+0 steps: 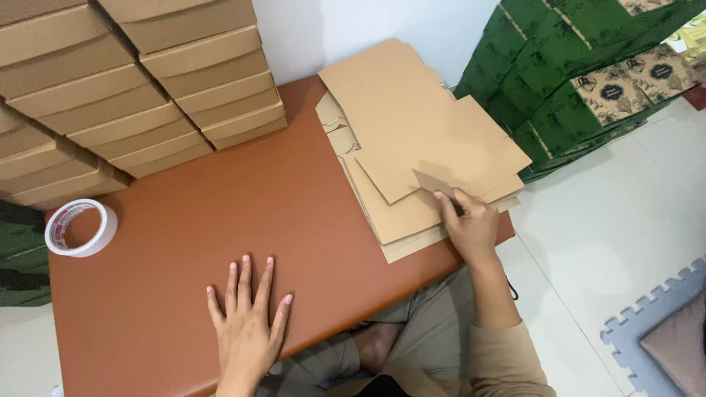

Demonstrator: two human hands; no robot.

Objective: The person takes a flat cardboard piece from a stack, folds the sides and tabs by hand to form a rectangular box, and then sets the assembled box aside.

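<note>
Risk noted: our right hand [471, 224] pinches only a corner flap of the top cardboard blank [423, 125], so the stack beneath the fingers could slide off the desk [220, 198]. Our left hand [248, 320] lies flat, fingers released, holding nothing.

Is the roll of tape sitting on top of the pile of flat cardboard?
No, the roll of tape lies on the brown table at its left end, well apart from the flat cardboard.

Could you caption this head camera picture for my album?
Right hand lifts a flat brown cardboard sheet; left hand rests on reddish-brown table.
</note>
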